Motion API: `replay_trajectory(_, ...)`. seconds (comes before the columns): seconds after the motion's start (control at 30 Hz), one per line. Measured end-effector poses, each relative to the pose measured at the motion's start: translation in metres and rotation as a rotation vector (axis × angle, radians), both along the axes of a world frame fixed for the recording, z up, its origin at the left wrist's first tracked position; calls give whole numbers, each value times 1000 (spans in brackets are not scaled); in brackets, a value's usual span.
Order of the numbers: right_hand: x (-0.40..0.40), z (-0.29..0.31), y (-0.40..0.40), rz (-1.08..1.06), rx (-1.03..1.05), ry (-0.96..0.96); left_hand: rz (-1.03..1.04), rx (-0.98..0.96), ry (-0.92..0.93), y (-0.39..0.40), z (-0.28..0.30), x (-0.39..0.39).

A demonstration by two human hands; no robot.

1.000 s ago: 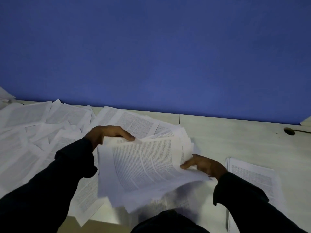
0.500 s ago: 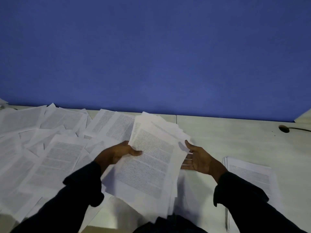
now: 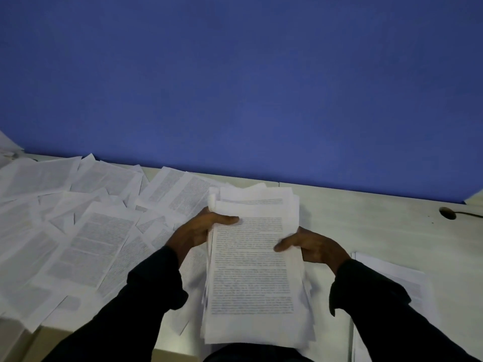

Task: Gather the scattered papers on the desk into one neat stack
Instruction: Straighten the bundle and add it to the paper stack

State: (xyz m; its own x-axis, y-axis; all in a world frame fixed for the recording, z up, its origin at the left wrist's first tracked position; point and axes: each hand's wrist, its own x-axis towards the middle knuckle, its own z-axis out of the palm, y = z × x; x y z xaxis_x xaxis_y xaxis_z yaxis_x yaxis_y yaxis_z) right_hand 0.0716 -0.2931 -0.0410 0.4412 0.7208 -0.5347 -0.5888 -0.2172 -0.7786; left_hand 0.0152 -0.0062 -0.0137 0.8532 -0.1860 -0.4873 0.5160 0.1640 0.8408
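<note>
A thick bundle of printed sheets [image 3: 254,273] is held upright-lengthwise in front of me, its edges roughly aligned. My left hand [image 3: 201,231] grips its left edge, thumb laid over the top sheet. On the right edge, my right hand [image 3: 311,246] holds the bundle with its thumb on the top page. Many scattered papers [image 3: 86,231] overlap across the left half of the white desk [image 3: 366,220]. A separate small stack of papers [image 3: 402,283] lies flat on the desk at the right, partly hidden by my right sleeve.
A blue partition wall [image 3: 261,87] rises behind the desk. A cable hole with a dark cable [image 3: 448,213] sits at the far right. The desk's front edge runs along the bottom left, with some sheets hanging over it.
The loose, skewed sheets have been pulled together into one squared bundle turned lengthwise toward me. Both hands moved in to clasp its sides; the right hand went from open to holding.
</note>
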Motion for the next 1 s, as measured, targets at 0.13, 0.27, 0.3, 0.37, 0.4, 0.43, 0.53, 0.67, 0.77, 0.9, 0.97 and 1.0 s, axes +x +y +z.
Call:
replay_trajectory(0.13, 2, -3, -2, -179, 56, 13, -91, -58, 72, 21, 9, 5)
replay_trajectory(0.27, -2, -12, 12, -317, 4, -76, 219, -35, 61, 6, -9, -1)
replay_trajectory(0.3, -5, -17, 12, -335, -37, -109, 271, -38, 63, 1, -19, -7)
replay_trajectory(0.37, -13, -28, 6, -411, -107, -138, 271, 40, 101, -15, -32, -23)
replay_trajectory(0.4, -18, -34, 3, -453, -129, -138, 311, 120, 116, -22, -41, -29)
replay_trajectory(0.43, -24, -38, 1, -468, -140, -136, 376, 220, 149, -29, -46, -31)
replay_trajectory(0.53, -38, -44, 6, -388, -160, -138, 407, 445, 253, -44, -62, -32)
replay_trajectory(0.67, -41, -49, 6, -617, -255, -176, 499, 422, 214, -43, -65, -24)
replay_trajectory(0.77, -37, -58, 2, -599, -314, -205, 471, 382, 210, -44, -71, -22)
replay_trajectory(0.9, -34, -64, 8, -602, -319, -208, 436, 400, 184, -46, -88, -18)
replay_trajectory(0.97, -32, -65, 11, -560, -291, -199, 404, 397, 155, -49, -89, -11)
replay_trajectory(1.0, -32, -65, 14, -550, -278, -185, 369, 402, 154, -51, -90, -7)
